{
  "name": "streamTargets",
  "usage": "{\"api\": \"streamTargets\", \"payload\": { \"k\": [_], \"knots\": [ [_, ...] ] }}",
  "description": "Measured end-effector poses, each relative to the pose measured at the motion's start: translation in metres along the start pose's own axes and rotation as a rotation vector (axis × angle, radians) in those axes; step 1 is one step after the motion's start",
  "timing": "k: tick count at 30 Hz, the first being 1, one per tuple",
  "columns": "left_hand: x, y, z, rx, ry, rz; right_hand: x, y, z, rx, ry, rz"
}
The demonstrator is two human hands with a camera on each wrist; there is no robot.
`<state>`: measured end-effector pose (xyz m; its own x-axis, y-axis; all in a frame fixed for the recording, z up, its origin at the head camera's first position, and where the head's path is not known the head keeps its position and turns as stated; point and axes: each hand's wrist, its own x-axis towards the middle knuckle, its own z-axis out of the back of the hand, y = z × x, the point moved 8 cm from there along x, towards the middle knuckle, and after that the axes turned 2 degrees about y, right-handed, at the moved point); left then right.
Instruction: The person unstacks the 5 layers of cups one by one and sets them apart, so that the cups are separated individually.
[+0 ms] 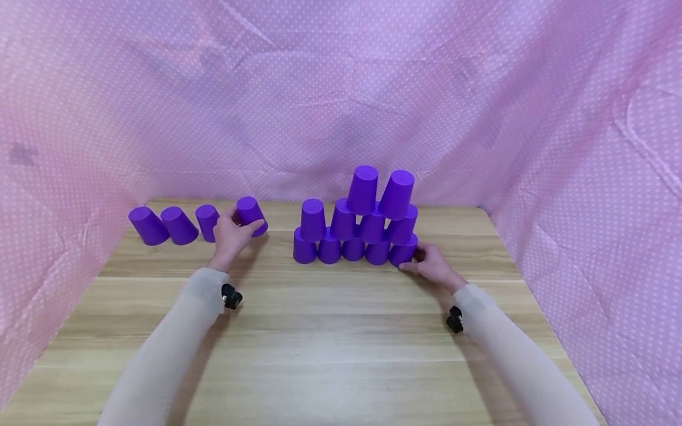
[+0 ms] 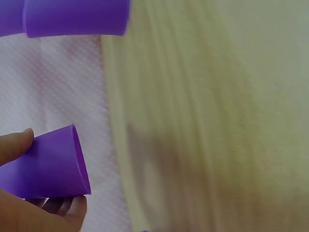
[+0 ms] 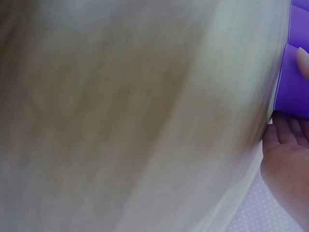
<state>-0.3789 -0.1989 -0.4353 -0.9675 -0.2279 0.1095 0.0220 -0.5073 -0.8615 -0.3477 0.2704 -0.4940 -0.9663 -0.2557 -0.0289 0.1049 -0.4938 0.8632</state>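
My left hand [image 1: 232,238] grips an upside-down purple cup [image 1: 249,211], thumb on one side and fingers on the other. In the left wrist view, this cup's rim [image 2: 81,159] appears raised off the table. To the right, upside-down purple cups form a stacked wall: several in the bottom row, several above, and two on top, one being a top cup [image 1: 364,190]. At the wall's lower right end, my right hand [image 1: 436,267] holds the bottom corner cup [image 1: 403,251] between thumb and fingers. The right wrist view shows only part of that corner cup [image 3: 292,87].
Three more upside-down cups, including a far-left cup [image 1: 149,226], stand in a row left of my left hand. The wooden table [image 1: 319,343] carries everything. Pink dotted cloth [image 1: 341,89] hangs behind it and along both sides.
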Motion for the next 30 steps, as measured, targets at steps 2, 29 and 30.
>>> {"api": "streamTargets", "payload": {
  "k": [2,29,30],
  "knots": [
    [0.001,0.007,-0.001,0.001,-0.007,0.015,0.0,0.0,0.0,0.003,0.001,0.009],
    [0.015,0.05,0.0,0.018,-0.041,0.176,0.0,0.0,0.001,-0.032,0.002,0.032],
    [0.015,0.05,0.0,0.022,-0.039,0.175,0.001,0.0,0.001,-0.034,0.0,0.028]
  ]
}}
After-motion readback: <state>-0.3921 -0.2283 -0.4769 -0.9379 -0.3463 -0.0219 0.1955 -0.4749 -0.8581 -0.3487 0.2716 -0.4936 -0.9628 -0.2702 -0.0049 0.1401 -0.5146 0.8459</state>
